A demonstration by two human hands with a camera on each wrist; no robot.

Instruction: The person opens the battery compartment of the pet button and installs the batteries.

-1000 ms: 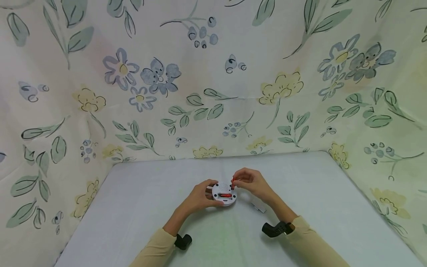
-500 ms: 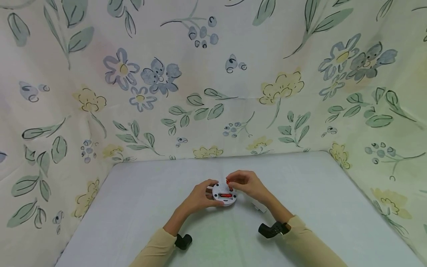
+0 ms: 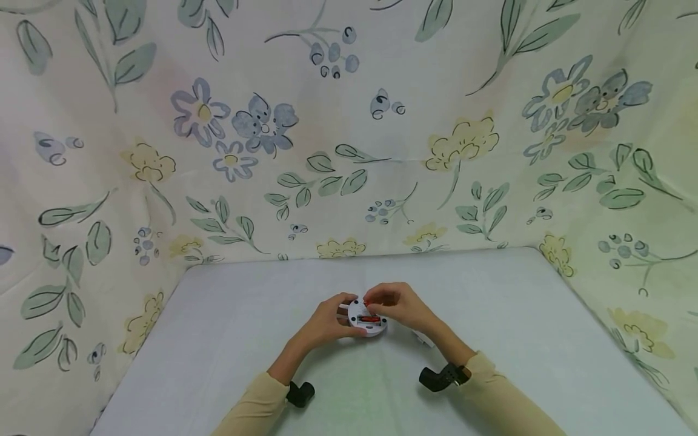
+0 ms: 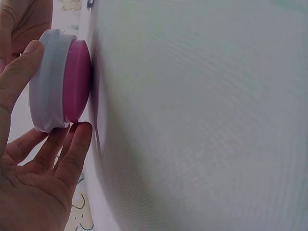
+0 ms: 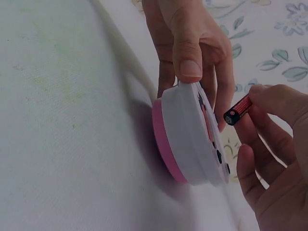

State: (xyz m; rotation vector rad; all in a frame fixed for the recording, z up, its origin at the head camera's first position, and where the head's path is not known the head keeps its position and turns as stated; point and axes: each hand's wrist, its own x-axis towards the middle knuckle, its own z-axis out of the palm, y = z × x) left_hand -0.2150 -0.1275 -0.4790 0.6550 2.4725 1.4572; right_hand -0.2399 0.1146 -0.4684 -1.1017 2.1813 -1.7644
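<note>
My left hand (image 3: 325, 321) holds a round white device (image 3: 355, 310) by its edge, thumb on the near side and fingers on the far side. Its back faces up, showing an open battery compartment with a red battery (image 3: 369, 319) in it. A pink dome (image 4: 77, 82) forms the underside, just over or on the table; which, I cannot tell. Between thumb and fingers, my right hand (image 3: 399, 306) pinches a second red-and-black battery (image 5: 238, 109), tilted above the device's back. In the right wrist view that battery stands apart from the compartment.
A small white piece (image 3: 423, 339), perhaps the battery cover, lies on the white table (image 3: 262, 290) under the right forearm, partly hidden. A floral cloth (image 3: 349, 151) hangs behind the table and at its sides. Both wrists wear black cameras.
My right hand has moved left and slightly down with the battery, from beside the device to over its back. The left hand and device have stayed nearly still.
</note>
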